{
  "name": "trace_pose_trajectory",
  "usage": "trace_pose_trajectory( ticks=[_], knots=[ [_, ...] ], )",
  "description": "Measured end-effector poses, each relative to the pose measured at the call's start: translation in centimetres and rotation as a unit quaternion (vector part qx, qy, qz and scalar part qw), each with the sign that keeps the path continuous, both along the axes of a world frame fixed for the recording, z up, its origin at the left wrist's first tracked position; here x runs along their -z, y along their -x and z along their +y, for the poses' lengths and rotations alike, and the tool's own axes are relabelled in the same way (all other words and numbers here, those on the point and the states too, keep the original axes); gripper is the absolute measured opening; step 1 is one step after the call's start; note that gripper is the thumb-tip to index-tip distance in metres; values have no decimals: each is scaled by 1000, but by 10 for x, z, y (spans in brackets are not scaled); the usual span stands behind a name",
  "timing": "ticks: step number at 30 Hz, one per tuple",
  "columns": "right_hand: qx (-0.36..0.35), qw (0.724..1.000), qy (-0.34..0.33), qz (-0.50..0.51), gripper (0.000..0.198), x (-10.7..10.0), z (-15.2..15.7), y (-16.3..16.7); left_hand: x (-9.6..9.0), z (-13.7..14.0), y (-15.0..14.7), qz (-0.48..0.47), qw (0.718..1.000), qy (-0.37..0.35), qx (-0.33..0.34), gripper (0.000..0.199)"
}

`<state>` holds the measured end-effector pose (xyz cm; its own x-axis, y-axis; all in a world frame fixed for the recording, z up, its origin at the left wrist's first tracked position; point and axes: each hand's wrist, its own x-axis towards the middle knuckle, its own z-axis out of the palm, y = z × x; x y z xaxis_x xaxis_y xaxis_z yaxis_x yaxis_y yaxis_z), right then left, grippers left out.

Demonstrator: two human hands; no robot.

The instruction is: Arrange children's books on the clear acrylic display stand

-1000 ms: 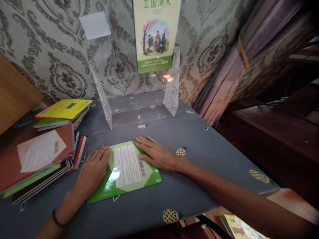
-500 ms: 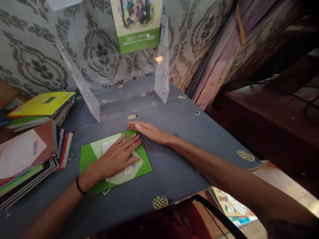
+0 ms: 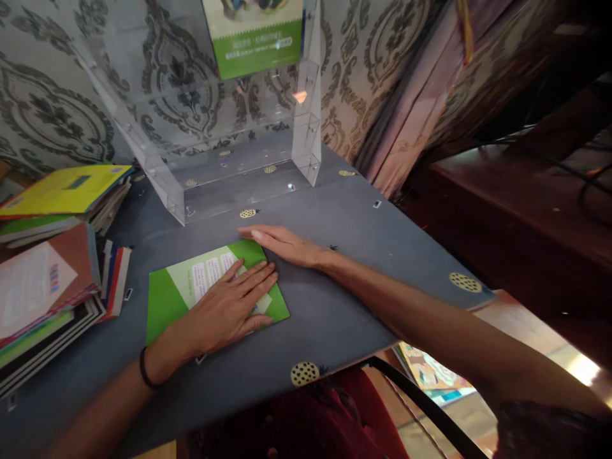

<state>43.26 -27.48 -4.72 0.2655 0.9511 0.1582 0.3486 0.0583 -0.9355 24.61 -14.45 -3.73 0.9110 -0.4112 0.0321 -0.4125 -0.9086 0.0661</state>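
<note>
A thin green book (image 3: pixel 165 296) with pale panels of print lies flat on the grey tablecloth. My left hand (image 3: pixel 229 306), a dark band at its wrist, rests palm down across the book's lower right part with fingers spread. At the book's far right corner is my right hand (image 3: pixel 287 245), fingers stretched out and pointing left. Its edge is on or just beside that corner; it grips nothing. Part of the cover is hidden under my left hand.
Beyond the book stands a clear acrylic rack (image 3: pixel 306 143) holding a green-and-cream book (image 3: pixel 261 48). Stacked books, including a yellow book (image 3: pixel 67 188) and a brown-covered book (image 3: pixel 48 280), sit at the left. More books (image 3: pixel 433 370) lie below the table's right edge.
My left hand has slid slightly toward me and right over the book, showing more of its print. My right hand stays at the far corner. The whole view has shifted a little.
</note>
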Motion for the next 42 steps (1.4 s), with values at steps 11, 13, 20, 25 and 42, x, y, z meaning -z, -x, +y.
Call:
trace_pose_trajectory(
  ticks=[11, 13, 20, 25, 42],
  knots=[
    [1, 999, 4, -42, 63, 0, 1, 0, -2, -18, 19, 27, 999, 19, 39, 61],
    [5, 999, 4, -41, 64, 1, 1, 1, 0, -20, 22, 6, 999, 12, 37, 58],
    [4, 997, -11, -70, 67, 0, 0, 4, -1, 0, 60, -80, 990, -72, -92, 56],
    [0, 993, -9, -114, 64, 1, -1, 7, 5, 9, 93, -114, 972, -157, -130, 48],
    [115, 970, -75, 203, 82, 18, 8, 0, -77, 54, 77, -187, 954, 56, -227, 56]
  ],
)
